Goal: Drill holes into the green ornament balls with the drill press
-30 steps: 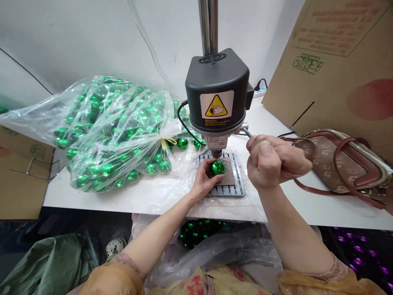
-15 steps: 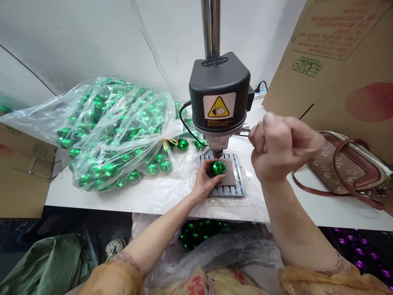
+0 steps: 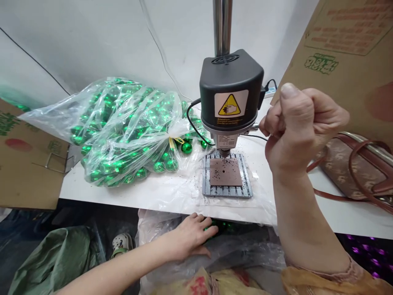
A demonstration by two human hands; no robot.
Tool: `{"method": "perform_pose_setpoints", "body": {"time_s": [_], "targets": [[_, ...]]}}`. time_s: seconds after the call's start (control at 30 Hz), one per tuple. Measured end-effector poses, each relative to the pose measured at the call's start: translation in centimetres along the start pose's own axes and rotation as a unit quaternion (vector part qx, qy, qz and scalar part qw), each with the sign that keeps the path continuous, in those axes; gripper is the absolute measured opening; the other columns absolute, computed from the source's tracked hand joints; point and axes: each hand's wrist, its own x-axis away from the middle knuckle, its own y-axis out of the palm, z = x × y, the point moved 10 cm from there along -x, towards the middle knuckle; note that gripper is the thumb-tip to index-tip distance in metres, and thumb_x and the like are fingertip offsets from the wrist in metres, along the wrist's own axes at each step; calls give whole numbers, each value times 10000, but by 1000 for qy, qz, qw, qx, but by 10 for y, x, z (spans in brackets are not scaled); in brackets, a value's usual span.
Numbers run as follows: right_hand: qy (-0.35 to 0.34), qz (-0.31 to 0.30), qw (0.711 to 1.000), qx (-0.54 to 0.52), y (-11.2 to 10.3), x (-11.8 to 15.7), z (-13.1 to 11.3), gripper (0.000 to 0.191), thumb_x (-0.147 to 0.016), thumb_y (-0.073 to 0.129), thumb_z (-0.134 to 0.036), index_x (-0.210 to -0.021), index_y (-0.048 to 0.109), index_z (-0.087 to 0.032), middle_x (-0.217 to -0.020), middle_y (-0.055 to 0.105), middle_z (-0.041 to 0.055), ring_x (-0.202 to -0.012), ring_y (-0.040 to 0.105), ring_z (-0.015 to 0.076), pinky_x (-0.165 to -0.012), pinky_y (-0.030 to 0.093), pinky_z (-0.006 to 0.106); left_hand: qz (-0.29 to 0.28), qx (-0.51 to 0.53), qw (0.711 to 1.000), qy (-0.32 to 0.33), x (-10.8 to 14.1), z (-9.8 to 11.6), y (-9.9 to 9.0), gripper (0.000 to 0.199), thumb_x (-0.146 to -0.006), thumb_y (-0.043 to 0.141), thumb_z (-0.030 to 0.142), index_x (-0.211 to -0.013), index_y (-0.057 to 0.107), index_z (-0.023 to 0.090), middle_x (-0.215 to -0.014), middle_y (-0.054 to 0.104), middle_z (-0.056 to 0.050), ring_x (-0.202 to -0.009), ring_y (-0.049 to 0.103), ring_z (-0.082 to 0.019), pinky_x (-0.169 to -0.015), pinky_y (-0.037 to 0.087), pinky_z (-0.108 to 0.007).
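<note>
The right hand [image 3: 302, 123] was clenched around the lever [image 3: 256, 127] of a drill press [image 3: 231, 96] labelled "Attention" beneath a yellow warning triangle. The left hand [image 3: 192, 235], fingers spread, was laid on green baubles [image 3: 221, 225] below the table edge [image 3: 123, 196].

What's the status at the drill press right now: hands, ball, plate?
Right hand fisted on lever. Left hand below table edge in bag of green balls. Drill plate bare, only dark chips.

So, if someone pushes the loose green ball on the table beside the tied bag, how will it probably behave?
The loose green ball looks round and glossy, so it would probably roll easily on the plastic sheet. It seems small and perhaps hollow, so likely light. The tied bag beside it may stop it.
</note>
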Motion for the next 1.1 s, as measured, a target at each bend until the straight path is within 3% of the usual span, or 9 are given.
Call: {"method": "perform_pose_setpoints", "body": {"time_s": [0.1, 0.2, 0.37, 0.47, 0.57, 0.63, 0.77, 0.9, 1.1], "targets": [[-1, 12, 1000, 8, -2, 1, -2, 432, -815, 626, -212, -467, 370, -199, -394, 350, -51, -366, 298, 60, -398, 238, 292, 159, 50, 986, -18, -7, -31, -39, 276, -942, 541, 454, -1102, 599, 237, -884, 664, -55, -779, 632, -191, -688, 467, -296], [-1, 18, 1000, 7, -3, 3, -3, 430, -812, 626, -201, -457, 383, -188, -387, 366, -49, -368, 320, 58, -414, 252, 288, 323, 27, 937, -130, -18, -100, -96, 178, -948, 522, 291, -1094, 610, 242, -983, 654, -84, -911, 628, -229, -802, 491, -345], [3, 14, 1000, 10, -3, 7, -5, 423, -837, 572, -159, -475, 354, -174, -408, 349, -56, -384, 350, 38, -425, 244, 253, 319, -31, 893, -317, -54, -218, -138, 320, -798, 614, 83, -1093, 643, 204, -1220, 568, -170, -1134, 541, -353, -961, 445, -513], [6, 14, 1000, 9, -3, 7, -4, 428, -831, 587, -174, -470, 356, -171, -408, 355, -54, -386, 351, 41, -430, 238, 262, 316, -15, 890, -328, -62, -247, -143, 292, -773, 652, 103, -1045, 676, 206, -1156, 587, -152, -1086, 564, -346, -936, 460, -506], [7, 11, 1000, 2, -2, 6, -4, 436, -823, 599, -182, -463, 353, -169, -406, 353, -53, -388, 346, 43, -434, 233, 267, 382, 132, 874, -270, -56, -246, -141, 385, -760, 717, 224, -1139, 647, 204, -1054, 616, -92, -943, 615, -250, -863, 507, -399], [6, 15, 1000, -2, -2, 6, -4, 435, -822, 597, -174, -464, 350, -168, -409, 348, -53, -388, 341, 39, -435, 227, 264, 409, 318, 827, -216, -52, -237, -129, 498, -767, 733, 355, -1217, 595, 195, -999, 631, -62, -833, 633, -189, -770, 532, -338], [-1, 23, 1000, -7, -3, 7, -5, 440, -830, 588, -161, -468, 339, -162, -408, 336, -57, -391, 336, 28, -443, 228, 251, 364, 561, 728, -146, -62, -199, -96, 580, -804, 687, 530, -1259, 555, 196, -1037, 671, -82, -814, 665, -175, -708, 548, -321], [-4, 14, 1000, -7, 0, 6, -6, 442, -847, 578, -179, -481, 331, -168, -414, 330, -61, -393, 338, 26, -440, 238, 247, 357, 559, 738, -125, -72, -168, -85, 582, -758, 766, 490, -1219, 572, 193, -998, 694, -64, -873, 655, -165, -726, 515, -276], [-11, -8, 1000, 19, 0, 6, -3, 465, -862, 592, -278, -507, 301, -199, -427, 307, -53, -399, 303, 56, -413, 238, 293, 372, 529, 753, -122, -85, -158, -79, 544, -683, 838, 450, -1087, 601, 175, -1002, 695, -65, -880, 656, -177, -793, 521, -316]]}}
